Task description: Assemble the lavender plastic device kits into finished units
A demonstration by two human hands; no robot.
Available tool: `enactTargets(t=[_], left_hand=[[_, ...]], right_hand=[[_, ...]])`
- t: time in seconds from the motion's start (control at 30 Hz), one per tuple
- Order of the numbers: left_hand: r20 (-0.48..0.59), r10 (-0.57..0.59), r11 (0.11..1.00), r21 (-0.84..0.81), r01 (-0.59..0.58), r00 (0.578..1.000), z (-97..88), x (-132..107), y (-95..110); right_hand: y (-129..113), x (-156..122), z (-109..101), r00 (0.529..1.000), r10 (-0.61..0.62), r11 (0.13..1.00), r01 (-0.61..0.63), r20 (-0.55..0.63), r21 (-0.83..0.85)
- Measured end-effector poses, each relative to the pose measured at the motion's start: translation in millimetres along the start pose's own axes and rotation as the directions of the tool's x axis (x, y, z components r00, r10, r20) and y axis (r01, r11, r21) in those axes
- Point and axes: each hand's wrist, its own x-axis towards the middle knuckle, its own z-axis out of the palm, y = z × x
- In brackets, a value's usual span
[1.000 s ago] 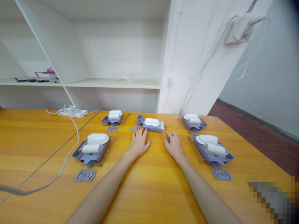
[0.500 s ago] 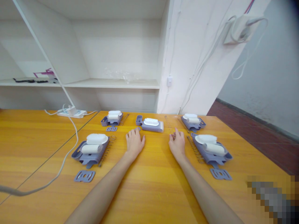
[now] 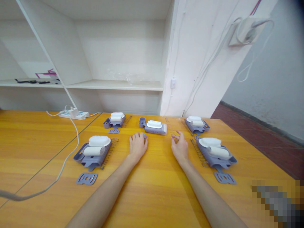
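My left hand (image 3: 137, 146) lies palm down with fingers curled over a small purple-grey plate (image 3: 144, 136); only the plate's edge shows beside the fingertips. My right hand (image 3: 180, 146) rests on its side, thumb and forefinger apart. Its fingertips are close to the near end of a thin wire coil (image 3: 168, 123); contact cannot be made out. Just beyond both hands sits a purple-grey perforated holder (image 3: 155, 130) with a white oval piece (image 3: 154, 124) on top. A small purple-grey cup (image 3: 142, 122) adjoins its left end.
Similar holder sets stand at left (image 3: 93, 155), far left (image 3: 115, 121), right (image 3: 215, 153) and far right (image 3: 196, 125), with coils and slotted plates (image 3: 86, 178) beside them. A white cable (image 3: 68, 155) crosses the table (image 3: 152, 196) from a power strip (image 3: 74, 114).
The plate under my left hand has shifted slightly toward me and right, and that hand has come a little nearer. My right hand's fingers have spread slightly. The view has shifted a little.
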Motion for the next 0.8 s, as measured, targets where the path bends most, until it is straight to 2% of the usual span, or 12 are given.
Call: enactTargets(t=[0.2,0.43,0.6,0.7,0.8], left_hand=[[0.039,0.14,0.98,-0.152,-0.132,0.989,-1.8,1.9,-1.6],[0.046,0.146,0.882,-0.459,-0.109,0.988,4.4,8.9,-9.1],[0.035,0.279,0.844,-0.486,-0.227,0.96,4.6,7.2,-7.5],[0.025,0.3,0.835,-0.49,-0.25,0.954,2.3,5.4,-5.5],[0.022,0.294,0.832,-0.499,-0.245,0.955,1.1,3.7,-3.7]], right_hand=[[3.5,-0.2,3.1,0.997,-0.047,0.999,0.048,0.053,-0.009],[1.1,0.4,2.9,0.978,-0.177,0.982,0.182,0.111,-0.04],[-3.7,-0.4,1.8,0.977,-0.184,0.983,0.181,0.105,0.034],[-6.2,-0.8,0.9,0.977,-0.197,0.98,0.194,0.086,0.044],[-8.6,-1.4,-1.6,0.969,-0.237,0.971,0.238,0.07,-0.015]])
